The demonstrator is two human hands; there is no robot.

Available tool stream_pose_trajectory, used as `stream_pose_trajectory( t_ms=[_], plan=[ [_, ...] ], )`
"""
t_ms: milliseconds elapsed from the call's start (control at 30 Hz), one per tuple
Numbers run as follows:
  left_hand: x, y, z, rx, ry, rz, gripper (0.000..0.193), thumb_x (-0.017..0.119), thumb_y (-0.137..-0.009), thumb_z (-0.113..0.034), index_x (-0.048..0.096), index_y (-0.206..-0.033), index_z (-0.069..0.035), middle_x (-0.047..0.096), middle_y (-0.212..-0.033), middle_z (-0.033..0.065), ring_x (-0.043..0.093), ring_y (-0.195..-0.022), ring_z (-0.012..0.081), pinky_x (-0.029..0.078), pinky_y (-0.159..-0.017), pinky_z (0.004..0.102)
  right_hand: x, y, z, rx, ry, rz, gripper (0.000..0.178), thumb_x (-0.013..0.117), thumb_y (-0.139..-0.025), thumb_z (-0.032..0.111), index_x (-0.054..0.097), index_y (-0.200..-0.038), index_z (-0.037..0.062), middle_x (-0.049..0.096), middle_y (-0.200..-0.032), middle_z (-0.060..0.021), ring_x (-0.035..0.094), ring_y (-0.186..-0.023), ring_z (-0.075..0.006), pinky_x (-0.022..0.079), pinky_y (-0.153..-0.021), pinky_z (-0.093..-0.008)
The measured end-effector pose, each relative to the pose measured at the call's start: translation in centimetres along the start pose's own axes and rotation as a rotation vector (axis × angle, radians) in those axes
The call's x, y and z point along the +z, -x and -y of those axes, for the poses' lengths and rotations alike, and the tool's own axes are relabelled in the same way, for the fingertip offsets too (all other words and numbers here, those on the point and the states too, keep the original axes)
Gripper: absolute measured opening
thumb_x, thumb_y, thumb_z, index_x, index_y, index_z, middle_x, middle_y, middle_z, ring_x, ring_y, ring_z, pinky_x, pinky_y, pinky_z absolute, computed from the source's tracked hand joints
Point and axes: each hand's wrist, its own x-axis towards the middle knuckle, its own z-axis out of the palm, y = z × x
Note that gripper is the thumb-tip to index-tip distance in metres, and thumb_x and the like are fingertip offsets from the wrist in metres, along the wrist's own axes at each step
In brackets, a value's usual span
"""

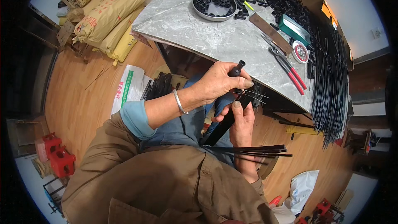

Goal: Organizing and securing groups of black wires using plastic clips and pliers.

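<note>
My left hand (222, 79), with a silver bracelet at its wrist, is closed around a short black stepped tube (236, 69) that stands up between thumb and fingers. Just below it, my right hand (242, 118) grips a long black bar-like piece (219, 130), which slants down to my lap. Thin metal wires (259, 96) stick out sideways beside the fingertips. Several slim black rods (261, 150) reach across in front of my right forearm. Where the tube and the long piece meet is hidden by my fingers.
On the grey marbled table (174, 25) are a round pan (215, 16) of black parts, heaped black tubes (286, 0), red-handled pliers (292, 72), a brown bar (269, 33) and a green box (294, 29). Black rods (329, 87) overhang the right edge. Sacks (110, 16) lie left.
</note>
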Motion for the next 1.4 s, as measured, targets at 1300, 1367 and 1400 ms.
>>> stream_pose_trajectory(
  t_ms=[1300,1367,1400],
  plan=[
    [0.1,2.0,3.2,-0.076,0.13,-0.06,0.029,0.067,-0.084,-0.01,0.057,-0.109,0.001,0.062,-0.086,0.0038,0.057,-0.075,0.0099,0.046,-0.065,0.0243,-3.8,-1.7,1.0,0.053,0.022,0.141,0.027,0.07,-0.085,0.026,0.069,-0.094,0.0006,0.068,-0.084,-0.0005,0.056,-0.077,-0.0042,0.044,-0.072,-0.0197],
    [-0.1,2.0,3.4,-0.065,0.127,-0.039,0.032,0.068,-0.084,-0.012,0.056,-0.111,0.0,0.062,-0.089,0.0031,0.056,-0.077,0.0092,0.045,-0.066,0.0236,-4.0,-1.8,1.1,0.098,0.006,0.154,0.025,0.069,-0.085,0.025,0.069,-0.094,0.0013,0.068,-0.085,-0.0013,0.058,-0.077,-0.0058,0.045,-0.072,-0.0206],
    [-0.2,2.0,3.2,-0.068,0.126,-0.039,0.032,0.068,-0.084,-0.012,0.056,-0.111,0.0,0.062,-0.089,0.0031,0.056,-0.077,0.0092,0.045,-0.066,0.0236,-4.1,-1.8,1.2,0.143,-0.008,0.17,0.023,0.068,-0.085,0.023,0.068,-0.094,0.002,0.067,-0.086,-0.0022,0.059,-0.077,-0.0074,0.045,-0.073,-0.0214]
  ],
)
